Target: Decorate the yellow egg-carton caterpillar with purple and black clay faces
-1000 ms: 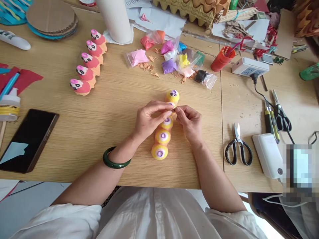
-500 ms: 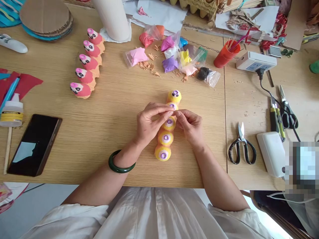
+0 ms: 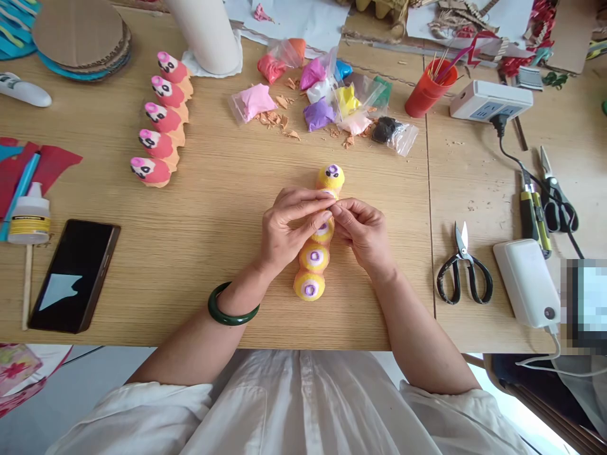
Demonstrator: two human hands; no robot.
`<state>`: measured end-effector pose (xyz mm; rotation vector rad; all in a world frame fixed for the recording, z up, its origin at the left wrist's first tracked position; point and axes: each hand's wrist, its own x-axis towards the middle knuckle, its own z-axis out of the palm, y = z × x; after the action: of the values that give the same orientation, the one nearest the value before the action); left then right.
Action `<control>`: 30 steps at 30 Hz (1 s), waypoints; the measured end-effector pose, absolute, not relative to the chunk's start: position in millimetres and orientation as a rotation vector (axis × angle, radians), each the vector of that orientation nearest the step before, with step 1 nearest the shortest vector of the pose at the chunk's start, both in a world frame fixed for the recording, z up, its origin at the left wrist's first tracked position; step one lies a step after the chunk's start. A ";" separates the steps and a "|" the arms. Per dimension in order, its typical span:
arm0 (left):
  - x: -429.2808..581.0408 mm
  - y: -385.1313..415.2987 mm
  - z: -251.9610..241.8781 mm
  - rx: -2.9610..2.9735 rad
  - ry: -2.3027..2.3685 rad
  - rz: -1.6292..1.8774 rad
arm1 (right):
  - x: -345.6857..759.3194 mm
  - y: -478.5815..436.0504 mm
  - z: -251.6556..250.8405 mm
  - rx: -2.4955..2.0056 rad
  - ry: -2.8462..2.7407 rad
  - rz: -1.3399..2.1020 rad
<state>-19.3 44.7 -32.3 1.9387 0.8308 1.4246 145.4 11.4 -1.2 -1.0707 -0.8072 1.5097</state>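
Note:
A strip of yellow-painted egg-carton bumps (image 3: 314, 257) lies lengthwise before me, each visible bump bearing a white patch with a purple ring. Its far bump (image 3: 331, 179) also carries two small black marks. Over the upper middle of the strip, my left hand (image 3: 294, 224) and my right hand (image 3: 363, 227) meet at the fingertips. Both are closed in a pinch; whatever is between the fingers is too small to make out. The hands partly cover the second and third bumps. A dark green bangle (image 3: 232, 305) circles my left wrist.
A similar pink-red strip (image 3: 161, 145) stands at left, near a phone (image 3: 76, 275) and a glue bottle (image 3: 30, 218). Bags of coloured clay (image 3: 318, 114) lie at the back, beside a red cup (image 3: 427, 91) of sticks. At right are scissors (image 3: 463, 265) and a white power bank (image 3: 526, 284).
The view has shifted slightly. Both hands stay pinched together over the yellow strip, with the fingertips now barely changed in position.

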 end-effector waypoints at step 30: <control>-17.5 43.6 -32.3 1.790 0.744 1.451 | 149.2 10.9 2.9 -0.994 -0.901 1.572</control>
<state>-17.5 43.6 -32.3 1.7896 0.7442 1.4514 149.2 10.9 2.9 -0.9944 -0.9007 1.5722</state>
